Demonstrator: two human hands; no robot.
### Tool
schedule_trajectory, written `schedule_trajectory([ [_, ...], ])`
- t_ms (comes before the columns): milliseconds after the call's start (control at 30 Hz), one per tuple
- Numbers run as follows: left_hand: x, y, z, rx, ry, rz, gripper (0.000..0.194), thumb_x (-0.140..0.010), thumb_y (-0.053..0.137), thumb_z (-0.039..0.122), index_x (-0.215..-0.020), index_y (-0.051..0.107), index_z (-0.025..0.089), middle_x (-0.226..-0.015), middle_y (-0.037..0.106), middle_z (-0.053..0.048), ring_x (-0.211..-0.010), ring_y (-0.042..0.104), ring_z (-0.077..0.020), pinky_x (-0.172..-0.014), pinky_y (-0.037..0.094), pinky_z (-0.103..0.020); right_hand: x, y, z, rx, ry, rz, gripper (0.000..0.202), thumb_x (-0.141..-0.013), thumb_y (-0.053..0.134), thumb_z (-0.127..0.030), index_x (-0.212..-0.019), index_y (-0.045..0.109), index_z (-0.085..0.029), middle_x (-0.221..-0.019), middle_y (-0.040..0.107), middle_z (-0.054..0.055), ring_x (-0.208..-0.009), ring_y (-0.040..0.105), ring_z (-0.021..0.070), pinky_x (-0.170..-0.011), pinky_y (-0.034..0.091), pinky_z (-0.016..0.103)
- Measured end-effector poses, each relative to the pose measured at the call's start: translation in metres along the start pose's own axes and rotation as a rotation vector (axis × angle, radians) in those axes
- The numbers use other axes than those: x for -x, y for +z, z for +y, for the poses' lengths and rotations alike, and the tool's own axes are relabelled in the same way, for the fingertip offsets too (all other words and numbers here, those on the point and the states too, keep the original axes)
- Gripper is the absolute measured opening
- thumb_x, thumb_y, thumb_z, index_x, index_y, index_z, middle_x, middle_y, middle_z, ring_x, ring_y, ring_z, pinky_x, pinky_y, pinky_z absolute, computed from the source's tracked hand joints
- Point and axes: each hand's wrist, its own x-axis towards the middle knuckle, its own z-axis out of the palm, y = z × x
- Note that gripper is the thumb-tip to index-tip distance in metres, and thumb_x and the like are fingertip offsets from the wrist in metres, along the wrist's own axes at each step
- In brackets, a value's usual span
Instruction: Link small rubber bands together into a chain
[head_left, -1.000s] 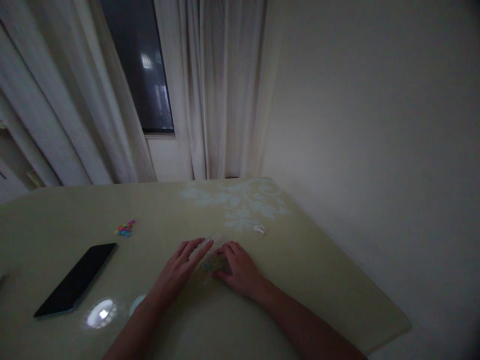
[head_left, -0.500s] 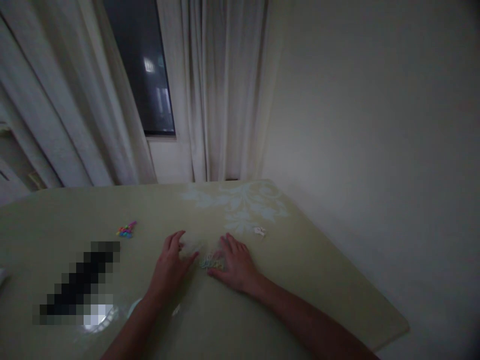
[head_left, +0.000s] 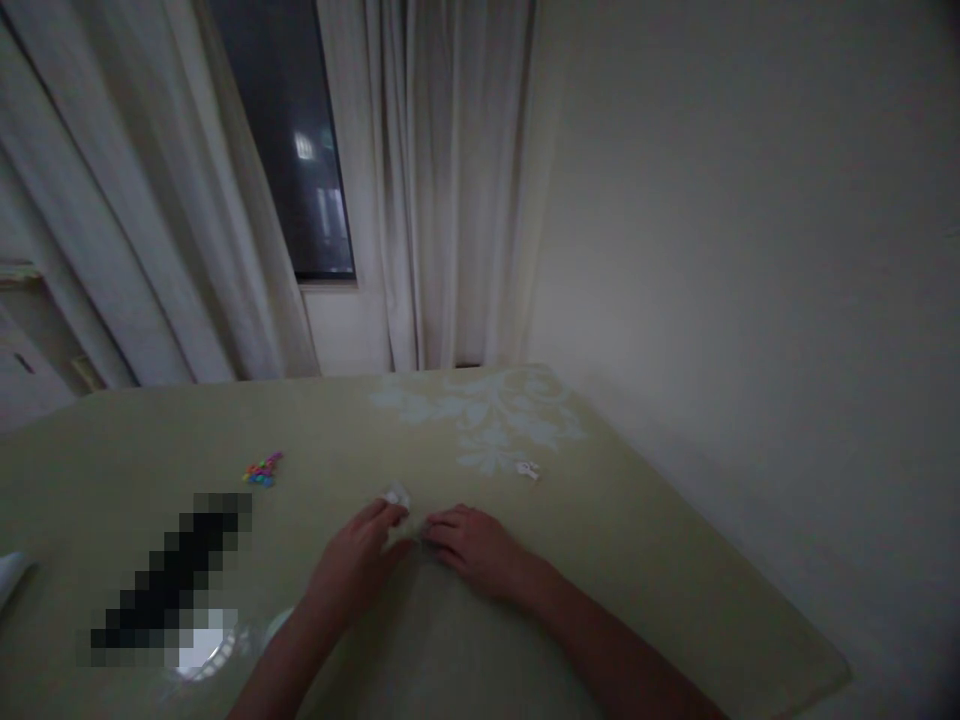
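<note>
My left hand (head_left: 360,560) is closed in a pinch on a small clear plastic bag (head_left: 398,494), whose crumpled top sticks out beyond the fingertips. My right hand (head_left: 480,550) lies just to its right, fingers curled down and pressed together over the bag's other part at the tabletop. Small pale pieces in the bag are mostly hidden under those fingers; their kind is too small to make out. Ahead of my right hand sit a few small white pieces (head_left: 528,470). Farther left is a little heap of brightly coloured small pieces (head_left: 262,470).
The pale green table (head_left: 637,560) bears a white floral pattern (head_left: 487,410). On the left lie a pixelated dark oblong (head_left: 172,580), a shiny round clear thing (head_left: 214,655) and a white object (head_left: 11,575) at the edge. Curtains (head_left: 427,200) and a wall (head_left: 750,250) stand behind.
My two hands have come closer together and their fingers have closed in on the clear bag. The pale pieces, visible before between the hands, are now mostly covered. The view has shifted slightly.
</note>
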Motion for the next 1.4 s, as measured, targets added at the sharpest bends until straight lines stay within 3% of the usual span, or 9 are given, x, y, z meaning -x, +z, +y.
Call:
schedule_trajectory([
  [100, 0.006, 0.013, 0.013, 0.008, -0.013, -0.083, 0.031, -0.082, 0.068, 0.022, -0.113, 0.071, 0.022, -0.119, 0.071, -0.014, -0.110, 0.069, -0.0311, -0.094, 0.054, -0.041, 0.008, -0.016, 0.005, -0.096, 0.071, 0.009, 0.057, -0.089, 0.079, -0.037, -0.143, 0.062, -0.031, -0.146, 0.059, 0.008, -0.133, 0.055, 0.0276, -0.112, 0.043, 0.039],
  [167, 0.006, 0.019, 0.018, 0.065, -0.040, -0.082, 0.036, -0.083, 0.067, 0.023, -0.119, 0.070, 0.021, -0.123, 0.069, -0.015, -0.109, 0.068, -0.0306, -0.094, 0.055, -0.041, 0.010, -0.022, 0.008, -0.143, 0.117, 0.007, 0.055, -0.085, 0.084, -0.036, -0.136, 0.067, -0.028, -0.134, 0.064, 0.009, -0.124, 0.059, 0.0271, -0.107, 0.047, 0.036],
  [333, -0.001, 0.021, 0.030, 0.273, -0.024, -0.094, 0.028, -0.091, 0.061, 0.029, -0.113, 0.076, 0.021, -0.104, 0.071, -0.011, -0.094, 0.068, -0.0260, -0.085, 0.056, -0.037, 0.003, -0.011, 0.006, -0.179, 0.148, 0.024, 0.026, -0.093, 0.073, -0.020, -0.119, 0.076, -0.025, -0.114, 0.064, 0.006, -0.103, 0.065, 0.0202, -0.094, 0.051, 0.028],
  [500, -0.002, 0.020, 0.034, 0.360, -0.033, -0.053, 0.026, -0.088, 0.064, 0.031, -0.108, 0.078, 0.021, -0.102, 0.071, -0.010, -0.088, 0.068, -0.0251, -0.079, 0.056, -0.036, -0.006, 0.013, -0.006, -0.047, 0.251, 0.108, 0.021, -0.100, 0.061, -0.014, -0.114, 0.076, -0.019, -0.110, 0.065, 0.009, -0.102, 0.064, 0.0213, -0.094, 0.051, 0.029],
  [667, -0.002, 0.023, 0.033, 0.315, -0.046, 0.007, 0.020, -0.088, 0.063, 0.027, -0.101, 0.078, 0.021, -0.099, 0.073, -0.010, -0.092, 0.069, -0.0271, -0.084, 0.055, -0.039, -0.009, 0.025, -0.009, 0.034, 0.279, 0.144, 0.019, -0.102, 0.058, -0.017, -0.112, 0.074, -0.018, -0.109, 0.066, 0.009, -0.099, 0.065, 0.0214, -0.089, 0.052, 0.030],
  [1067, -0.009, 0.024, 0.035, 0.211, -0.068, 0.017, 0.028, -0.093, 0.057, 0.037, -0.085, 0.077, 0.020, -0.083, 0.076, -0.008, -0.079, 0.071, -0.0262, -0.073, 0.050, -0.034, -0.019, 0.016, -0.003, 0.010, 0.298, 0.149, 0.017, -0.101, 0.060, -0.016, -0.100, 0.077, -0.018, -0.101, 0.073, 0.008, -0.094, 0.067, 0.0203, -0.085, 0.049, 0.027],
  [1400, -0.003, 0.020, 0.026, 0.417, -0.170, 0.015, 0.033, -0.089, 0.054, 0.032, -0.107, 0.079, 0.021, -0.103, 0.083, -0.008, -0.095, 0.077, -0.0280, -0.086, 0.058, -0.037, -0.009, 0.008, 0.018, -0.367, 0.282, 0.249, 0.021, -0.092, 0.067, -0.014, -0.107, 0.080, -0.020, -0.098, 0.080, 0.005, -0.089, 0.073, 0.0212, -0.084, 0.054, 0.029],
])
